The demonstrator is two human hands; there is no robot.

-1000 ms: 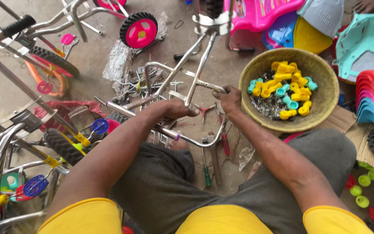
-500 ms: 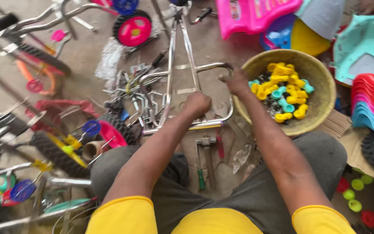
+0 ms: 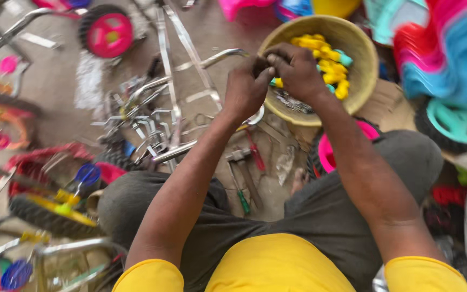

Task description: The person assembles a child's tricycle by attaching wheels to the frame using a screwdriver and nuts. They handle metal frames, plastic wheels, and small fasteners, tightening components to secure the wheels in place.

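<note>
My left hand [image 3: 246,89] and my right hand [image 3: 297,69] meet knuckle to knuckle at the near left rim of a woven bowl [image 3: 364,81]. The bowl holds several yellow and teal plastic parts [image 3: 325,51]. A curved chrome tube [image 3: 224,55] of a small cycle frame runs in from the left and ends between the two hands. Both hands are curled shut around its end. Whatever lies inside the fingers is hidden. The rest of the frame [image 3: 173,103] lies on the floor to the left of my left forearm.
A pink wheel with a black tyre [image 3: 106,32] lies at the far left. A hammer [image 3: 242,165] and a red-handled tool [image 3: 255,156] lie by my knees. Stacked pink and blue plastic seats [image 3: 450,48] and a teal wheel [image 3: 461,120] stand right. More frames and tyres [image 3: 47,213] crowd the left.
Both hands have moved right and away from me, from the middle of the chrome frame to the bowl's rim, and have come together. The frame has swung with them.
</note>
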